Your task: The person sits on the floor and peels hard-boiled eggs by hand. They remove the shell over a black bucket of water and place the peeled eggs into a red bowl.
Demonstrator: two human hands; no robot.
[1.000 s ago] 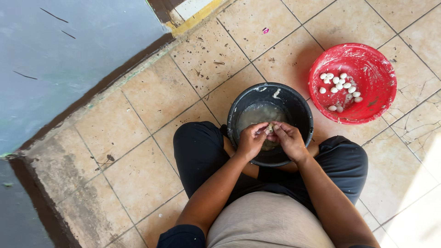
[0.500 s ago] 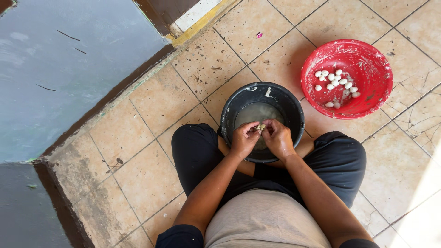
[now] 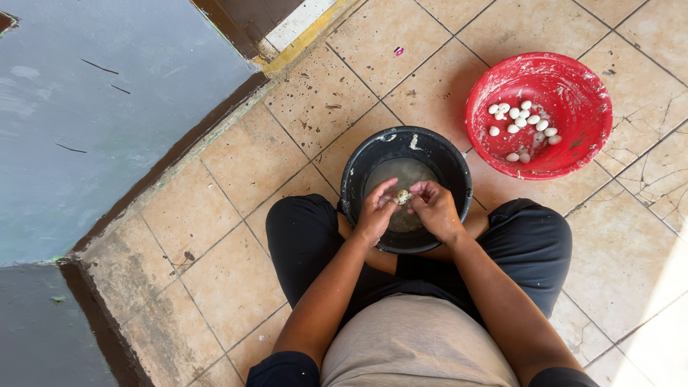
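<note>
Egg (image 3: 403, 196), small and speckled, sits pinched between the fingertips of both hands over a black bucket (image 3: 356, 172). The left hand (image 3: 375, 213) curls in from the left with its fingers closed on the egg's left side; the right hand (image 3: 435, 208) meets it from the right, its fingers bent and closed on the other side. Both forearms run up from the near edge of the view, across a tan shirt (image 3: 416, 344) and black trousers (image 3: 301, 240), the knees spread to either side of the bucket. The bucket stands between the legs on the tiled floor (image 3: 236, 179), and cloudy water (image 3: 405, 173) shows inside it beneath the hands. Farther off and to the right, a red bowl (image 3: 573, 86) rests on the tiles, just beside the bucket's far right rim. In it lies a cluster of white eggs (image 3: 523, 122), gathered toward its left half. The tiles are beige, stained and cracked at the right. To the far left, a grey-blue wall (image 3: 107, 107) with a dark brown base strip runs slantwise across the view.
</note>
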